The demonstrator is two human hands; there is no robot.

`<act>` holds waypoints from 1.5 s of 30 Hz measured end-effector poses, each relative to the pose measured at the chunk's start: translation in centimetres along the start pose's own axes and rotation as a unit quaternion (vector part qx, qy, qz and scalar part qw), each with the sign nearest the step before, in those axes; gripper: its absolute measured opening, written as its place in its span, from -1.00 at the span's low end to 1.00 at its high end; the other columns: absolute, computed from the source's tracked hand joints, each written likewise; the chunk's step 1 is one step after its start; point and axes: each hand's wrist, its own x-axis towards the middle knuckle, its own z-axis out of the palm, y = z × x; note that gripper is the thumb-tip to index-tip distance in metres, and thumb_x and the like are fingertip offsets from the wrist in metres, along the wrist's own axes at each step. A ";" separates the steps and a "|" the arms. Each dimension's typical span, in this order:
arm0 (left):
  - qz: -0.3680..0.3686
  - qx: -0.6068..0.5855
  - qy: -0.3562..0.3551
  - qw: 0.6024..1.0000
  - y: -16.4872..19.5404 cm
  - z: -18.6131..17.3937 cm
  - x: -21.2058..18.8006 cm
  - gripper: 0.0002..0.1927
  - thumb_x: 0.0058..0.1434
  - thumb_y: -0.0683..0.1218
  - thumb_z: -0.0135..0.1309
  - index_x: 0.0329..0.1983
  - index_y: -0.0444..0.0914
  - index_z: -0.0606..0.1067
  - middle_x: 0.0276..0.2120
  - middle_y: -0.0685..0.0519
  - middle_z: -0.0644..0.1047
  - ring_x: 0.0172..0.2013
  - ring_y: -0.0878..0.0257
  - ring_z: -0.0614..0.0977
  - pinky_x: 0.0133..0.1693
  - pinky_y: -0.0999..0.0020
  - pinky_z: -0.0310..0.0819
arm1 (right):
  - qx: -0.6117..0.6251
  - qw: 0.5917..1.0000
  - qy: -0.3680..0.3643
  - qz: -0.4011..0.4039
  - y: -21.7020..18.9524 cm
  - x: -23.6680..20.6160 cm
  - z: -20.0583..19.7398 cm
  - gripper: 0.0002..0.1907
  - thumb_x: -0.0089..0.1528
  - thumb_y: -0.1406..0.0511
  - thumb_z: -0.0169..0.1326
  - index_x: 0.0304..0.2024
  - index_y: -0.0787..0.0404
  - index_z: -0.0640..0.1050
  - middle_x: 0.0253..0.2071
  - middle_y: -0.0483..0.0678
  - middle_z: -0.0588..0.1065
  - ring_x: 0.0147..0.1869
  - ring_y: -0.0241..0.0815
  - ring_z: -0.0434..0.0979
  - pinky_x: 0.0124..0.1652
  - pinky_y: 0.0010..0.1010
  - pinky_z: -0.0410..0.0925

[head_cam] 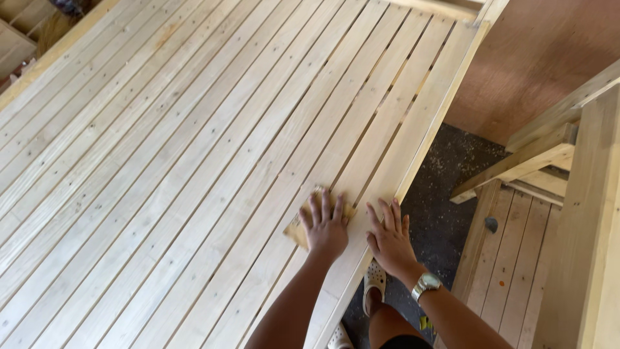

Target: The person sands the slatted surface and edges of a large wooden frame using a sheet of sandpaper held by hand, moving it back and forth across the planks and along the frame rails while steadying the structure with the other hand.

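A large slatted frame of pale wooden boards (194, 161) fills most of the view. My left hand (324, 226) presses flat on a tan sheet of sandpaper (296, 231) lying on the slats near the frame's right edge. My right hand (389, 238) rests flat with fingers spread on the outer edge board just to the right, a metal wristwatch (425, 284) on its wrist. Neither hand grips the wood.
A dark floor (452, 181) strewn with sawdust lies right of the frame, with my feet in pale clogs (374, 279) on it. A reddish plywood sheet (536, 58) stands at upper right. More pale timber pieces and a planked panel (516, 258) sit at right.
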 end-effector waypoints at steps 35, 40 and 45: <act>-0.016 0.061 0.092 0.994 -21.1 7.2 -33.7 -0.34 0.39 0.17 -0.13 0.54 0.14 0.03 0.52 -0.05 -0.11 0.47 -0.12 -0.15 0.33 -0.30 -0.40 | -0.104 0.965 0.096 -0.219 -13.0 -6.0 5.1 -0.37 0.41 0.11 -0.22 0.51 0.10 0.16 0.56 -0.04 0.08 0.63 -0.04 -0.03 0.43 0.26 -0.11; -0.062 0.019 0.007 0.998 -21.9 7.3 -33.7 -0.33 0.40 0.16 -0.15 0.55 0.16 -0.01 0.54 -0.06 -0.18 0.49 -0.14 -0.25 0.35 -0.28 -0.49 | -0.154 0.972 0.048 -0.168 -14.0 -6.1 5.2 -0.40 0.33 0.10 -0.19 0.43 0.00 0.23 0.54 -0.03 0.09 0.60 0.04 0.02 0.39 0.19 0.02; -0.031 -0.039 0.031 0.998 -15.1 5.3 -20.9 -0.37 0.43 0.19 -0.22 0.56 0.19 0.02 0.57 -0.01 -0.18 0.53 -0.12 -0.27 0.38 -0.35 -0.54 | -0.125 0.975 0.058 -0.176 -14.3 -5.7 4.6 -0.40 0.31 0.13 -0.14 0.41 0.06 0.23 0.52 0.00 0.14 0.60 0.05 0.04 0.39 0.20 0.02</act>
